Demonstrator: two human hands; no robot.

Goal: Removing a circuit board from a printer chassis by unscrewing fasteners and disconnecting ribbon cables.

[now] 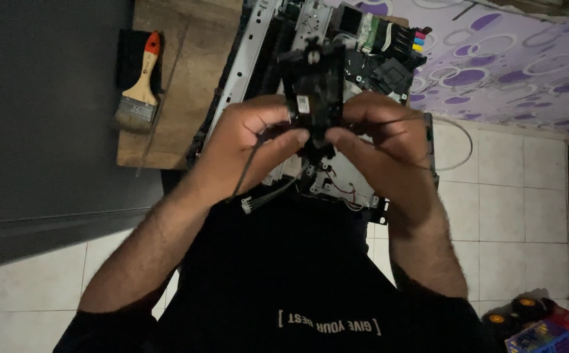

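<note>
Both hands hold a small black module (312, 85) with a white sticker, raised in front of me. My left hand (245, 140) pinches its lower left side and my right hand (389, 144) grips its lower right side, the fingertips nearly meeting under it. Thin black wires trail from the module, and one lead ends in a white connector (246, 206) hanging below my left hand. Behind the hands lies an opened printer chassis (245, 59) with bare metal rails, boards and red wires.
Coloured ink cartridges (418, 40) sit at the chassis's far end. A paintbrush (141, 82) with a red-tipped wooden handle lies on a wooden board (193, 39) at the left. Purple patterned cloth (506, 65) covers the upper right. Toy vehicles (533, 320) stand on the white tiled floor, lower right.
</note>
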